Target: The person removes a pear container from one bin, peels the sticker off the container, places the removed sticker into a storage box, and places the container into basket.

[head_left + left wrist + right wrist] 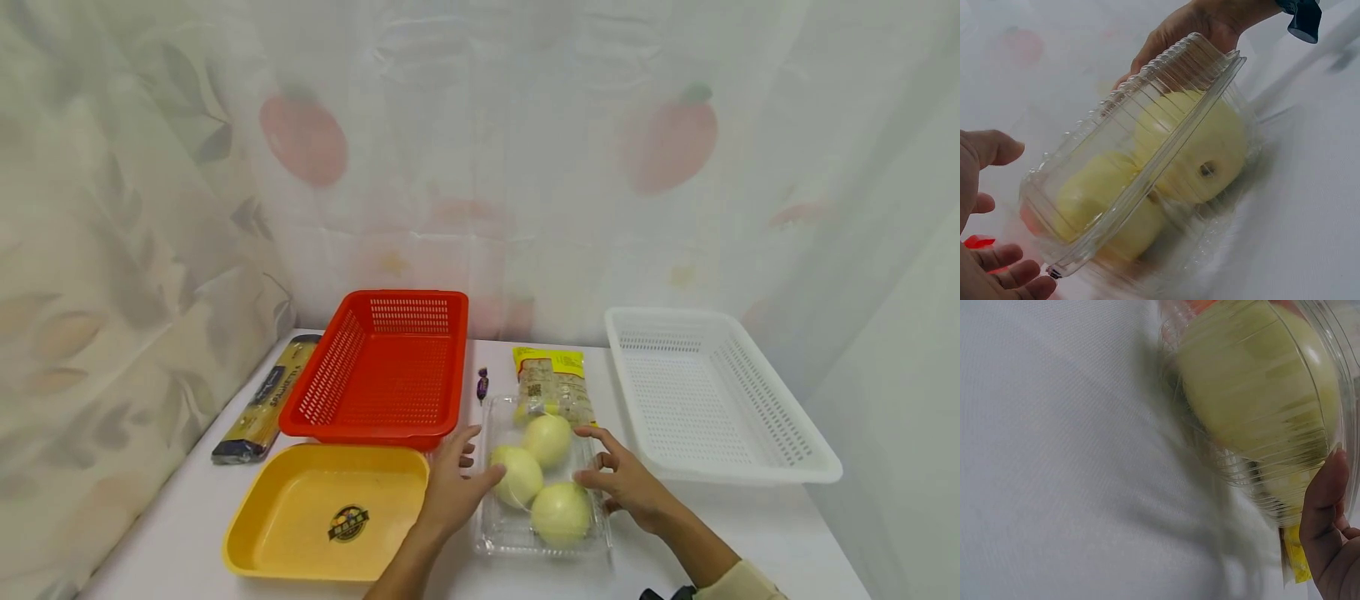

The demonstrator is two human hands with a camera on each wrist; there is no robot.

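Observation:
A clear plastic clamshell box with three round, pale yellow-green fruits inside sits between the two hands. On its left side is my left hand, thumb toward the box and fingers spread; the left wrist view shows a gap between the thumb and the ribbed lid. My right hand is at the right side, thumb and forefinger extended and apart. In the right wrist view the thumb reaches the box's rim, and its other fingers are partly hidden.
A red basket and a yellow tray stand left, beside a spaghetti pack. A white basket is at right. Behind the box lie a yellow-topped bag and a small purple-wrapped sweet. Curtains surround the table.

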